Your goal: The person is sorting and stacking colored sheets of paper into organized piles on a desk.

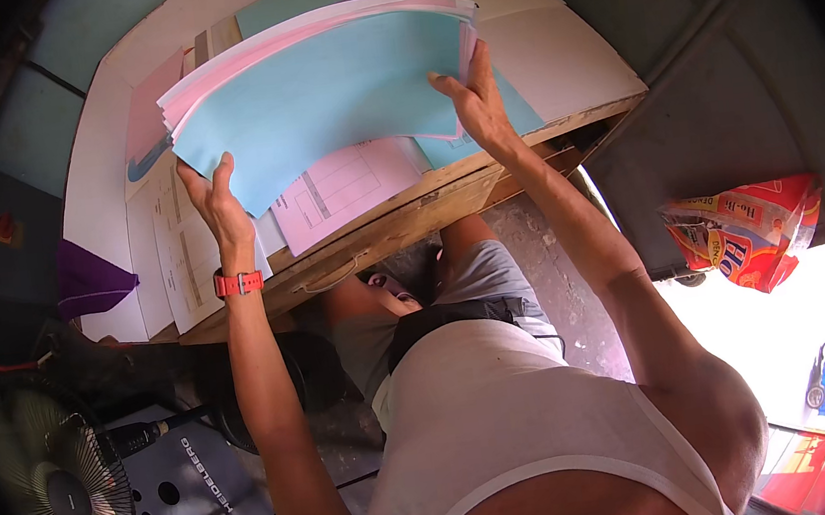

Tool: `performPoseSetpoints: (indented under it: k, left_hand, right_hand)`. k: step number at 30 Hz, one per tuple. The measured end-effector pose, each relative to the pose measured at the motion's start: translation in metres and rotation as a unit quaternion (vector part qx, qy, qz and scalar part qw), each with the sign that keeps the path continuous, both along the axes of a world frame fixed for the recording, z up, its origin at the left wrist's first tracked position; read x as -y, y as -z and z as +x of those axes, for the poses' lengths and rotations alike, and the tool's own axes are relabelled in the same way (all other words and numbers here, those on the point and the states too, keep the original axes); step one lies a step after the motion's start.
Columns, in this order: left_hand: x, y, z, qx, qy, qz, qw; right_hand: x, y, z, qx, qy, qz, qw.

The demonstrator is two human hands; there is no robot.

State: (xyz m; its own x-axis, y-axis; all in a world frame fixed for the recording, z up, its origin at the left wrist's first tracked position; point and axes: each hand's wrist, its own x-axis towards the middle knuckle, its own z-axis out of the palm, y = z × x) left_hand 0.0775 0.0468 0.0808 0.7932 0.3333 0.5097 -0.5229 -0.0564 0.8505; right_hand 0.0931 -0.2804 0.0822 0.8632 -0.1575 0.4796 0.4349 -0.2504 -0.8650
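Observation:
Both hands hold a thick stack of paper sheets (320,94) above the table, its front sheet light blue, with pink and white sheets behind. My left hand (218,199) grips the stack's lower left corner, thumb on the blue face. At the right edge, my right hand (475,104) pinches the stack with its thumb in front. The sheets bow in a curve between the hands. Below the stack lies a pink printed form (346,196), partly covered by it. White printed forms (186,258) lie near my left wrist.
The wooden table (394,222) has a drawer front with a metal handle (331,275). A purple cloth (94,279) hangs at its left corner. An electric fan (68,497) stands at lower left beside a grey Heidelberg machine (194,476). A red plastic bag (749,230) hangs on the right.

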Motion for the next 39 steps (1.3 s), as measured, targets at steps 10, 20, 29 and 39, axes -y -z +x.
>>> performPoseSetpoints:
  k: [10,20,29,39]
  left_hand:
    - [-0.016,0.002,0.017,0.001,0.032,-0.015,0.999]
    - [-0.02,-0.021,0.035,-0.02,-0.166,0.236,0.957]
    - [0.053,0.015,0.065,-0.277,-0.156,0.6,0.734]
    - [0.027,-0.009,0.09,-0.318,-0.178,0.483,0.796]
  right_hand:
    - [0.012,-0.004,0.017,0.021,0.001,-0.019,1.0]
    - [0.002,-0.003,0.052,0.075,0.105,-0.078,0.989]
    - [-0.022,0.043,0.072,-0.154,0.11,-0.524,0.831]
    - [0.006,0.015,0.108,-0.166,0.166,-0.42,0.877]
